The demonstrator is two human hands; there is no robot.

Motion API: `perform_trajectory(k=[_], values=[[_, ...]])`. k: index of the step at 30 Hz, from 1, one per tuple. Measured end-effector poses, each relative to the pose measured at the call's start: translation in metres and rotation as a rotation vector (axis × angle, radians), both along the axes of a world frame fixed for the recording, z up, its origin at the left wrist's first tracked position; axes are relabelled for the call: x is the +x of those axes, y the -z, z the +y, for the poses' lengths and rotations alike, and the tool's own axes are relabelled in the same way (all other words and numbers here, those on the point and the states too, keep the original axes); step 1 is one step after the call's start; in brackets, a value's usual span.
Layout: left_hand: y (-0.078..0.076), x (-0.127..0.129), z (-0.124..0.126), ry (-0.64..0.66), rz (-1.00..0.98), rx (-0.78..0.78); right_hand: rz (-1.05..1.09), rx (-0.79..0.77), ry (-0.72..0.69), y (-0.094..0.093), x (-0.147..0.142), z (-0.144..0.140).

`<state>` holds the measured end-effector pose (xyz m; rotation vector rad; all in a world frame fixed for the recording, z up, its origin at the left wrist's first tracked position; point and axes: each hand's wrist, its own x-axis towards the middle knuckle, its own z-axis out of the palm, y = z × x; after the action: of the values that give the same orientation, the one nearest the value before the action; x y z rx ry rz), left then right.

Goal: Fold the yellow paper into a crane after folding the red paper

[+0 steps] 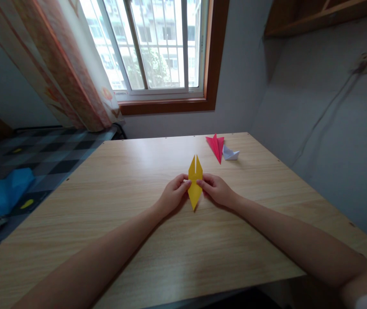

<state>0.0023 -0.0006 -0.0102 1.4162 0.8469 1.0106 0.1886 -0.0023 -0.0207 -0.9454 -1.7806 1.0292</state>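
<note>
A folded piece of yellow origami paper (195, 194) is held over the middle of the table. It is a long diamond, with its far half split into two points by a narrow slit and a single point toward me. My left hand (176, 189) pinches its left edge, thumb on top. On the opposite edge, my right hand (216, 188) grips it the same way, the thumb lying near the centre. Fingers beneath the paper are partly hidden.
On the wooden table (132, 171), a red paper plane (215, 147) lies at the far right beside a white paper boat (230, 153). A bed with a checked cover (58, 148) is at the left, with a blue folded thing (6, 191) on it. A wall borders the right side.
</note>
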Motion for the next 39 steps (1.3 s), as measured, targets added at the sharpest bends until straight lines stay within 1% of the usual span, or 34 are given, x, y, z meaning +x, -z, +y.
perform_trajectory(k=[3,7,13,17,22,29,35,39], values=[[0.0002,0.0011,-0.0001,0.002,-0.014,-0.052,0.002,0.015,0.001,0.0001,-0.0004,-0.0007],[0.0007,0.0024,0.0005,-0.008,0.005,-0.064,0.022,0.004,-0.004,0.0012,-0.0004,-0.0011],[-0.0004,0.0016,0.0007,-0.01,0.076,0.019,0.018,0.01,-0.013,0.0029,0.0004,-0.0004],[-0.0017,0.0008,-0.0002,0.004,0.054,0.034,-0.006,0.045,-0.012,0.0023,0.0006,-0.0005],[-0.0018,0.0009,-0.0011,0.02,-0.024,-0.027,0.016,0.003,-0.015,0.0016,-0.0002,-0.0013],[0.0018,0.0004,-0.0004,0.019,-0.074,-0.079,0.134,-0.083,-0.043,-0.0005,-0.0026,-0.0026],[0.0053,0.0004,0.0019,-0.019,-0.138,-0.129,0.081,-0.099,-0.044,0.0025,0.0005,-0.0005],[0.0035,0.001,0.0025,-0.022,-0.145,-0.161,0.085,-0.104,-0.057,0.0025,0.0013,-0.001]])
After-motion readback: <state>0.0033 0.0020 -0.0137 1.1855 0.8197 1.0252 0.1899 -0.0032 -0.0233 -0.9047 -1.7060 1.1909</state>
